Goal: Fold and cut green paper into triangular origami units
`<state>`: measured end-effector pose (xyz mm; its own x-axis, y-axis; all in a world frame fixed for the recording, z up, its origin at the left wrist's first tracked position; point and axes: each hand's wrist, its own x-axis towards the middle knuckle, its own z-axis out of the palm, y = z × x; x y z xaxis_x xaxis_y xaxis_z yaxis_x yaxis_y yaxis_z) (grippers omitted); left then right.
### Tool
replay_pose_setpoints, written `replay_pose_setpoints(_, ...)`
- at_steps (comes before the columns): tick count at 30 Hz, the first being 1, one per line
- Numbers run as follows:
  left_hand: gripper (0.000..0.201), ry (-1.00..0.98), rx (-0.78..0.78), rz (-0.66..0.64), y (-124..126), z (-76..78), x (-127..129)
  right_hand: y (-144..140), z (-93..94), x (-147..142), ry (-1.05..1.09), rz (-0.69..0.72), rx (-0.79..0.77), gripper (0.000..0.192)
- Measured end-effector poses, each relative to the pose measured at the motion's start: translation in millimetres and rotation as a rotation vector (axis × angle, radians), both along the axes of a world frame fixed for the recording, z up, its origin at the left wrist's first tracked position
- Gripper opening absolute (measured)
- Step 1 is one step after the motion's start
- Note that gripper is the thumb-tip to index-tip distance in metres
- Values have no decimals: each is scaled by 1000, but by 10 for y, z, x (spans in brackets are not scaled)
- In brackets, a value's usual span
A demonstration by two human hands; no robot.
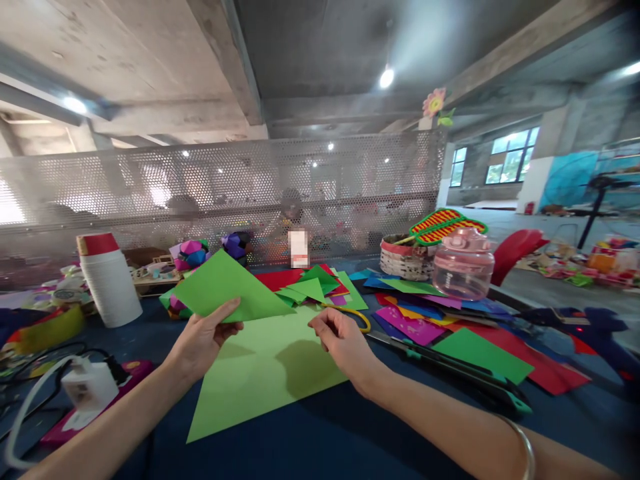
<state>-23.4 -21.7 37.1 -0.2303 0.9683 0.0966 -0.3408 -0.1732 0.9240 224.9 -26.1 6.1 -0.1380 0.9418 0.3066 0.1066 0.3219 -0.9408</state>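
Observation:
My left hand (203, 337) pinches a sheet of green paper (235, 283) along its lower edge, thumb on top. The sheet is held up at a tilt, with one corner pointing upward and another to the right. Beneath lies a larger light green sheet (260, 380) on the dark blue table. My right hand (343, 343) hovers over the right side of this sheet, thumb and fingers pressed together and nothing visible between them. Just behind it shows a yellow loop-shaped handle (364, 321). A black and green utility knife (470, 380) rests to its right.
Green paper pieces (307, 290) lie behind the sheet. Coloured papers (480, 353), a pink water bottle (463, 267), a basket (405, 259) and a glue gun (580, 323) are right. Stacked paper cups (110, 283) and a plugged power strip (133, 383) are left. A perforated screen (320, 170) stands behind.

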Motion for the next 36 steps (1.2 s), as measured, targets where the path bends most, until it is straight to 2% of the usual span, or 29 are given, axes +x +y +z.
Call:
replay_pose_setpoints(3,21,25,-26,-15,-3,9,-14,39,-6,13,71,5,-26,29)
replay_pose_setpoints(6,24,78,-56,-99,-84,-40,77,-46,46,9,97,73,-64,38)
replay_pose_setpoints(10,31,155,-76,-222,-258,-138,272,-226,112,-19,-41,182,9,49)
replay_pose_setpoints(12,34,221,-68,-299,-333,-174,353,-278,107,-39,-108,194,33,52)
replay_pose_setpoints(17,42,269,-60,-356,-426,-225,454,-290,34,-87,-230,133,77,53)
replay_pose_setpoints(22,42,283,-56,-371,-458,-256,485,-256,-9,-113,-287,76,158,45)
replay_pose_setpoints(27,41,283,-60,-389,-461,-272,499,-236,-43,-129,-313,22,194,45)
replay_pose_setpoints(36,40,275,-84,-443,-493,-180,487,-211,-7,-102,-260,-6,272,42)
